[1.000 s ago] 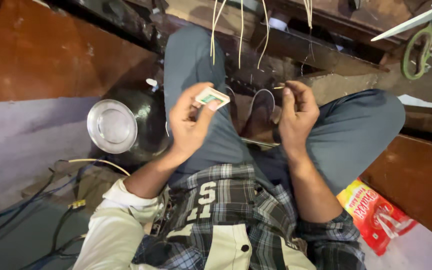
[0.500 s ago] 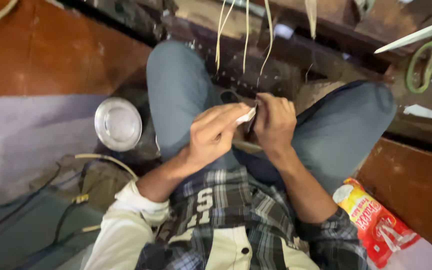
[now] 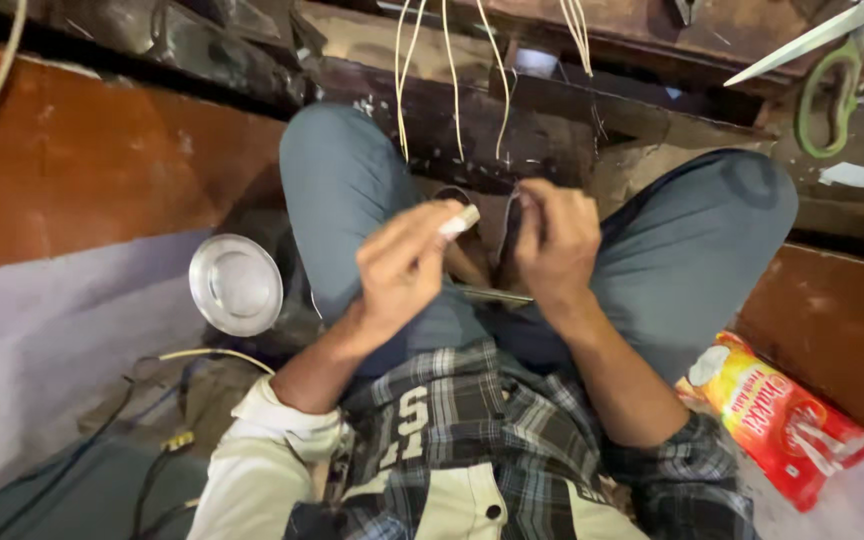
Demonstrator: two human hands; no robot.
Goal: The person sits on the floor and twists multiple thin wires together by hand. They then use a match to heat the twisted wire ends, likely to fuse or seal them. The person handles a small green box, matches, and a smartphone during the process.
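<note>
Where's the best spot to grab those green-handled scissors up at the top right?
Take the scissors by the green handle loop, coming from below on the near side. The loop hangs toward the person with an open hole for fingers, while the bare metal blades point away up-left.

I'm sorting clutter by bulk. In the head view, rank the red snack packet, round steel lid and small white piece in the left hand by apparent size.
1. Red snack packet
2. Round steel lid, somewhat smaller
3. Small white piece, far smallest, pinched in the left hand

I sat on the floor of a rough workshop: scissors (image 3: 820,75) lay on a worn wooden bench (image 3: 712,30), loose wires (image 3: 452,70) hung down, cables (image 3: 102,450) trailed nearby (dusty everywhere).
</note>
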